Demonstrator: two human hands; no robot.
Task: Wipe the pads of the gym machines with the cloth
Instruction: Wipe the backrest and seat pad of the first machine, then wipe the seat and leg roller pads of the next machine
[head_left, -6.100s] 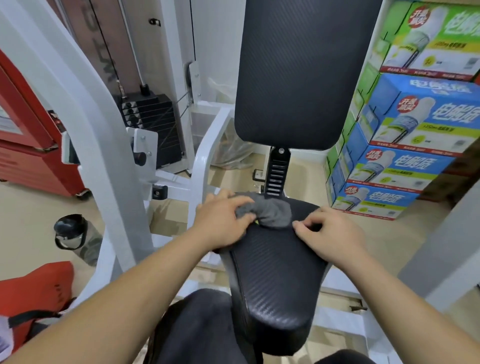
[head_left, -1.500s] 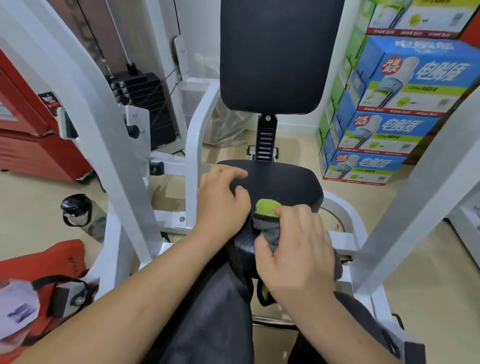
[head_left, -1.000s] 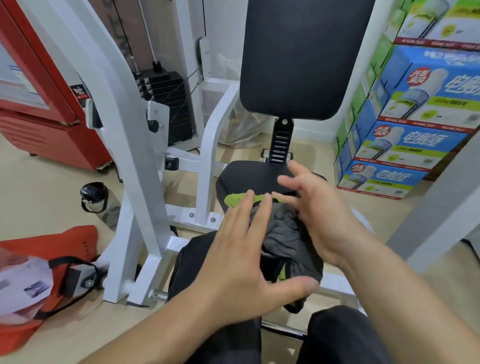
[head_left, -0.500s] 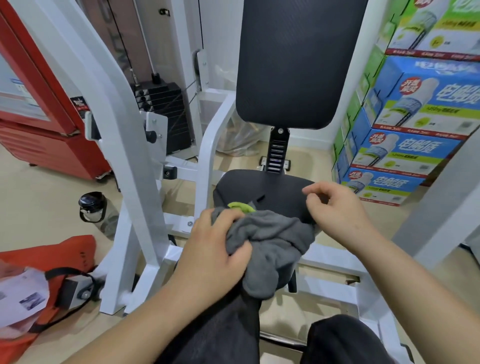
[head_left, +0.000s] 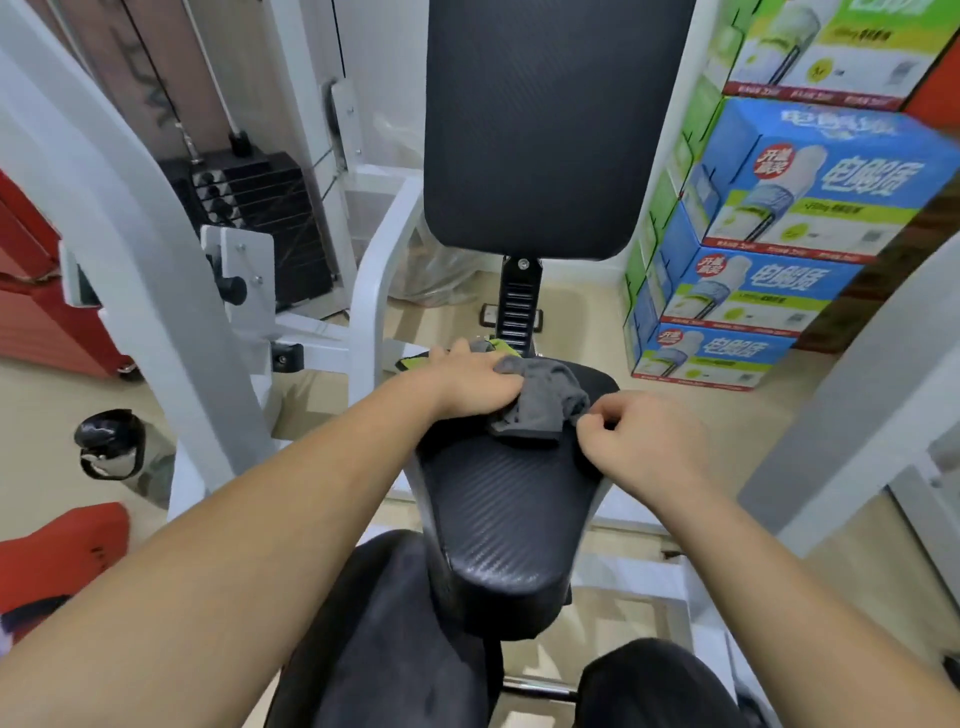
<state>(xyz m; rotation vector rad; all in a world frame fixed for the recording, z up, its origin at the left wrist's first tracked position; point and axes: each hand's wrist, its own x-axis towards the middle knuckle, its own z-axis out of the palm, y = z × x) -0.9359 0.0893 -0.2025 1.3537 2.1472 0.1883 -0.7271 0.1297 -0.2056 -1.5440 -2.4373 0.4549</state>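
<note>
Left hand (head_left: 470, 382) presses crumpled grey cloth (head_left: 543, 397) w/ green trim onto rear of textured black seat pad (head_left: 506, 499); right hand (head_left: 641, 441) fingers pinch cloth edge. Backrest pad (head_left: 545, 124) top cut off.

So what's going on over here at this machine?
A person is cleaning a gym machine. Their left hand presses a grey cloth onto the back part of the black seat pad, while the right hand pinches the cloth's near corner. The upright back pad is not being touched.
</note>
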